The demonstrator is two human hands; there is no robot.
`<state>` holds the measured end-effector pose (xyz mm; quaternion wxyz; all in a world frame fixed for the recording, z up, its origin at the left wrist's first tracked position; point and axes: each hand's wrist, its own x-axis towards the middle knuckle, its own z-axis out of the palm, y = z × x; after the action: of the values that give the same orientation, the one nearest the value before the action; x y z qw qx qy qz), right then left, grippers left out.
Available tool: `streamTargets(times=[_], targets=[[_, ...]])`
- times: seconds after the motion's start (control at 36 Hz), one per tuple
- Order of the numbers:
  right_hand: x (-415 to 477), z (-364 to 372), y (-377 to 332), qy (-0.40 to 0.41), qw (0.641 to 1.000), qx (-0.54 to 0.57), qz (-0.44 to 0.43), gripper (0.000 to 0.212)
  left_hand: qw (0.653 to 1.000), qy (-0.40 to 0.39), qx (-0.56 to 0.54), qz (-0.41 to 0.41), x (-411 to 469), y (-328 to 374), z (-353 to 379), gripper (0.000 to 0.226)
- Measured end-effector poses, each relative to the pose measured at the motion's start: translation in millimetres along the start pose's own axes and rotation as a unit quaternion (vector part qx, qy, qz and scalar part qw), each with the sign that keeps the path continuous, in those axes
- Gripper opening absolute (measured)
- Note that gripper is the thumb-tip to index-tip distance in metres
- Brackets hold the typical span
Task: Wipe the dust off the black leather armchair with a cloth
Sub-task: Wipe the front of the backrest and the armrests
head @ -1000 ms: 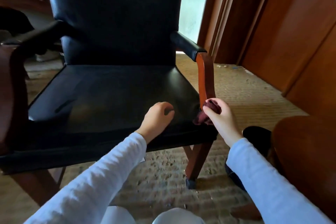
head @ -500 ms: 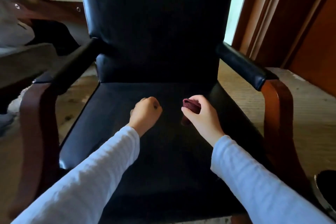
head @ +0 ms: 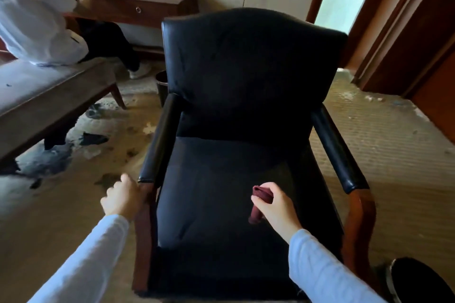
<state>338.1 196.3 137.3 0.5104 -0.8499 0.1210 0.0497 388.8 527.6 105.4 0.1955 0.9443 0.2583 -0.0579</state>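
**Maroon cloth bunched in the right hand, over the armchair seat**

The cloth (head: 262, 198) looks soft, light and limp, so it is probably best held wadded, as the right hand (head: 277, 208) has it now, fingers (head: 258, 202) curled round it with a tail hanging toward the seat (head: 216, 194); whether it touches the leather is unclear; the armchair (head: 246, 69) is smooth, padded, faintly glossy black leather, likely slick under a wipe, on stiff curved reddish wood; the left hand (head: 121, 198) is blurred at the front of the armrest (head: 160, 140), gripping or only touching I cannot tell.
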Motion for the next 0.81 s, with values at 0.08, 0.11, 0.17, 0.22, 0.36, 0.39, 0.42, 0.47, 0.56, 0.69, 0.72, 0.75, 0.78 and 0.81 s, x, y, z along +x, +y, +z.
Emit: streamTargets(times=[0.08,0.11,0.17,0.22,0.36,0.39,0.42,0.47,0.56,0.69,0.72,0.75,0.78,0.81], targets=[[-13.2,6.2,-4.8,-0.021,0.999,-0.005,0.035,0.013,0.99,-0.129,-0.051,0.029,8.9,-17.6,3.7,0.042],[-16.7,8.0,-5.5,-0.025,0.999,0.0,0.045,0.013,0.986,-0.147,-0.067,0.033,9.5,-20.3,6.5,0.031],[-25.4,9.9,-5.5,-0.027,0.998,0.014,0.06,0.013,0.982,-0.156,-0.104,0.03,7.9,-23.0,14.2,0.024],[-28.1,13.4,-6.3,-0.024,0.997,0.021,0.069,0.013,0.978,-0.164,-0.13,0.009,16.9,-32.5,28.5,0.033],[-33.1,13.7,-6.7,-0.014,0.996,0.027,0.084,0.013,0.975,-0.127,-0.182,-0.015,-7.4,-17.0,20.9,0.036],[-32.3,13.8,-6.5,-0.01,0.996,0.026,0.085,0.012,0.976,-0.114,-0.185,-0.017,-10.0,-14.4,21.5,0.035],[-32.3,14.5,-6.1,-0.008,0.996,0.023,0.087,0.012,0.977,-0.107,-0.185,-0.019,-12.4,-13.8,23.2,0.034],[-32.4,17.6,-4.5,-0.005,0.996,0.024,0.09,0.011,0.978,-0.098,-0.185,-0.025,-15.8,-12.4,24.5,0.033],[-33.5,24.0,-4.7,-0.01,0.995,0.029,0.097,0.01,0.98,-0.087,-0.174,-0.034,-18.9,-9.9,23.5,0.034],[-34.7,32.6,-6.5,-0.035,0.994,0.038,0.1,0.012,0.981,-0.081,-0.174,-0.038,-25.0,-10.5,20.2,0.033],[-34.3,33.3,-7.5,-0.039,0.993,0.038,0.101,0.012,0.981,-0.08,-0.174,-0.04,-26.4,-9.8,19.8,0.032],[-33.6,34.0,-8.3,-0.042,0.993,0.037,0.1,0.012,0.981,-0.078,-0.173,-0.041,-27.4,-9.3,19.8,0.032],[-32.4,34.4,-9.8,-0.044,0.993,0.035,0.099,0.012,0.981,-0.078,-0.173,-0.043,-28.3,-8.7,19.4,0.032],[-30.6,34.4,-11.1,-0.046,0.994,0.034,0.097,0.012,0.981,-0.079,-0.172,-0.044,-28.8,-8.8,19.7,0.031]])
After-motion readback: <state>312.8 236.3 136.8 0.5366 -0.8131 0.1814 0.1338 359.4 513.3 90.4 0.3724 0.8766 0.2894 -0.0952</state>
